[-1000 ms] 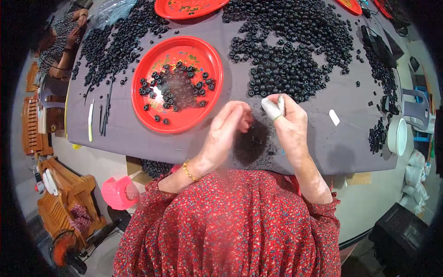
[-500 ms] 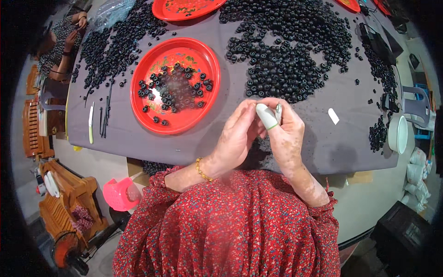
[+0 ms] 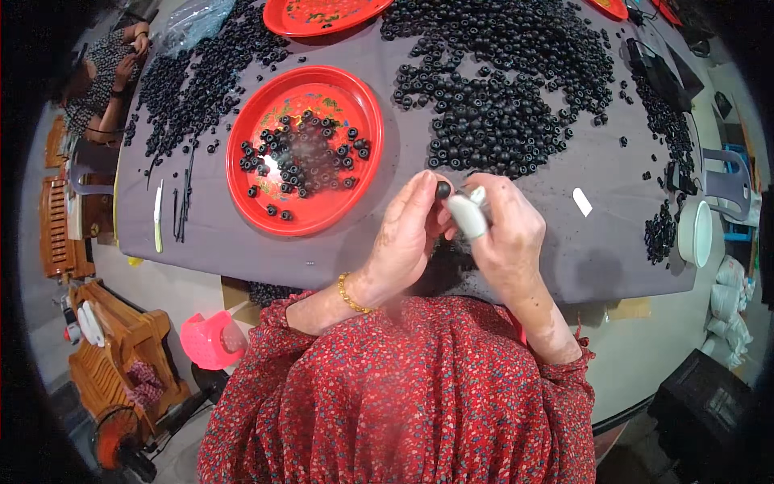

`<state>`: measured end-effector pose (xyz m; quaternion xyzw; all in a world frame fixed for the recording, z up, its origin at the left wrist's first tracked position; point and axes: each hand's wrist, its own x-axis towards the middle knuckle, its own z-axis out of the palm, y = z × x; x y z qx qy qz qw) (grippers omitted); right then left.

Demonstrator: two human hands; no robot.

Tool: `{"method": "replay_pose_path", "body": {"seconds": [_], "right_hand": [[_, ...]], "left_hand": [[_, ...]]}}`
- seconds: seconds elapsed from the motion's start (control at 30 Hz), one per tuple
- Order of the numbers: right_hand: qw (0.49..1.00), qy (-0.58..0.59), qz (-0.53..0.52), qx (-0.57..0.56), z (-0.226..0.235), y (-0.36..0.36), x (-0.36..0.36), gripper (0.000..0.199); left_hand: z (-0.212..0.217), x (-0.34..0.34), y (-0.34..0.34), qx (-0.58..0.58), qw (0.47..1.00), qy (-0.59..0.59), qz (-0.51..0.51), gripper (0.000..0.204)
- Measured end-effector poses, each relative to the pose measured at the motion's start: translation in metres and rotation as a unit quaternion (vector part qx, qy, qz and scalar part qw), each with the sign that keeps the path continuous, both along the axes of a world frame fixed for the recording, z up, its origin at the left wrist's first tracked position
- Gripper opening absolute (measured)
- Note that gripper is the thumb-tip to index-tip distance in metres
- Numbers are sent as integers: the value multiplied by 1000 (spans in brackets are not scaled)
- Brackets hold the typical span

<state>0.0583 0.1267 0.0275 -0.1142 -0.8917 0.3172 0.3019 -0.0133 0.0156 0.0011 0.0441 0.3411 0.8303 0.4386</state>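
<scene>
A small round black piece (image 3: 443, 189), like the many on the table, is pinched between the thumb and fingers of my left hand (image 3: 401, 238). Beside it my right hand (image 3: 513, 238) is closed, its thumb under a white finger cover (image 3: 468, 216). A small pale thing (image 3: 477, 195) shows at the right fingertips; I cannot tell whether it is a tool or another cover. To the left, a red round tray (image 3: 258, 211) carries several loose black pieces. A large heap of black pieces (image 3: 492, 129) spreads just beyond my hands.
More black pieces (image 3: 193, 93) lie at the far left, near another person's hand (image 3: 125, 68). A thin white-and-green tool (image 3: 158, 218) and dark rods (image 3: 185, 202) rest at left. A white chip (image 3: 582, 202) lies at right; a pale bowl (image 3: 693, 234) stands at the table's right edge.
My hands have drawn slightly apart at the fingertips. The black piece now shows in my left fingers, and my right hand has turned and shifted a little to the right.
</scene>
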Motion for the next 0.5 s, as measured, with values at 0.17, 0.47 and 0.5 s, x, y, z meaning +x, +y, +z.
{"method": "replay_pose_path", "body": {"seconds": [0.17,0.47,0.5], "right_hand": [[996,-36,-7,78,1,-5,-6,31],[996,-3,-9,93,-1,-4,-9,35],[996,-3,-9,93,-1,-4,-8,35]], "left_hand": [[-1,2,-3,-9,1000,21,10,26],[-4,1,-8,-20,998,58,-1,25],[-5,0,-8,-30,996,87,-6,25]]}}
